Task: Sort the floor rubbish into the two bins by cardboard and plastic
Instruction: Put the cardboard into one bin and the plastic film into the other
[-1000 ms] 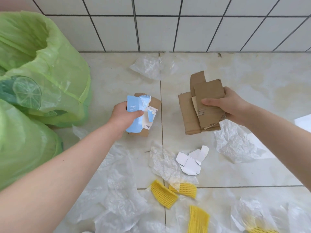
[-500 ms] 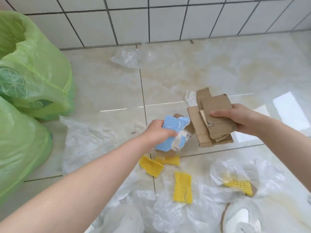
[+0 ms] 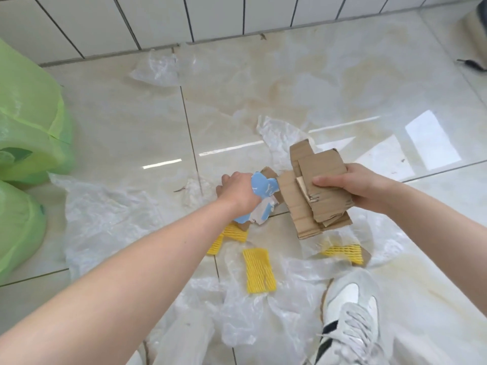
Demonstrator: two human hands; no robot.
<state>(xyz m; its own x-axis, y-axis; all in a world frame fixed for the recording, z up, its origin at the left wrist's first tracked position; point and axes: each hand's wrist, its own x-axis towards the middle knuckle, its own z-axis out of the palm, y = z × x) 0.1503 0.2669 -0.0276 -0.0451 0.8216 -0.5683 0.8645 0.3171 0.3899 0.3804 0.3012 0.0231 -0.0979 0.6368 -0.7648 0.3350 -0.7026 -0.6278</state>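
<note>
My right hand (image 3: 350, 187) grips a stack of brown cardboard pieces (image 3: 313, 196) above the floor. Just to its left, my left hand (image 3: 237, 192) is closed on a crumpled blue-and-white carton piece (image 3: 261, 196), which touches the edge of the brown stack. Two bins lined with green bags stand at the far left, one (image 3: 29, 127) behind the other (image 3: 15, 222). Yellow foam nets (image 3: 259, 270) (image 3: 342, 252) (image 3: 232, 234) and clear plastic sheets (image 3: 110, 219) lie on the tiles below my hands.
More clear plastic (image 3: 158, 68) lies by the tiled wall, and another piece (image 3: 276, 138) sits behind the cardboard stack. My white shoe (image 3: 347, 320) stands on plastic at the bottom right. A dark object (image 3: 474, 64) is at the right edge.
The view has swung right and down, so the bins slid to the left edge. My left hand brought the blue carton piece against the brown stack in my right hand. My shoe came into view.
</note>
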